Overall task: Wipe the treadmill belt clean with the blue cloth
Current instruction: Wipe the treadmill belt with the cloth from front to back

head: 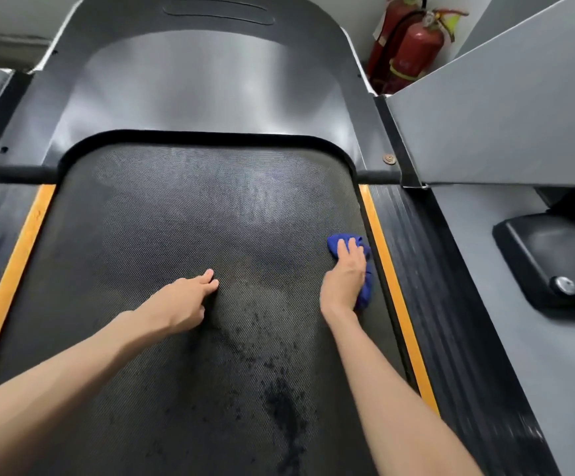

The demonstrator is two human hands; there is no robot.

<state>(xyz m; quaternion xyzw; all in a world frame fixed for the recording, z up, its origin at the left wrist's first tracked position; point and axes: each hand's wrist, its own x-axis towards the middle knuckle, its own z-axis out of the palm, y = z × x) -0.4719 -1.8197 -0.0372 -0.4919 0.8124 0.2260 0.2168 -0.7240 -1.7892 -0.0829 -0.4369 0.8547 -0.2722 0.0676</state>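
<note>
Blue cloth point(366, 286): it lies bunched on the treadmill belt point(176, 218), under the right hand point(344, 280). One fold shows ahead of the fingertips and another spills out on the little-finger side, just beside the orange strip point(384, 266).
Right fingers point(343, 247): they lie fairly straight and close together on top of the cloth, pressing it flat rather than pinching it.
Left hand point(179, 300): it rests on the belt well apart from the cloth. Its fingers point(210, 283) are loosely bent and nothing shows in them.
How the cloth will handle: it looks soft, light and limp. It will probably crumple and ride up under the palm, so it seems to want a flat hand over its middle and steady downward pressure.
How the belt will handle: the surface is finely textured, so it likely drags on the cloth, and it may creep under a hard push.
Soiling: dark spots point(282, 400) lie behind both hands, nearer the person. A paler hazy patch lies ahead of the fingers.
Hidden: the cloth's middle, the right thumb and the left fingertips are all covered.
Hard to tell: whether the spots are wet or dry, and how damp the cloth is.
Cut off: the near end of the belt runs out of the picture.
</note>
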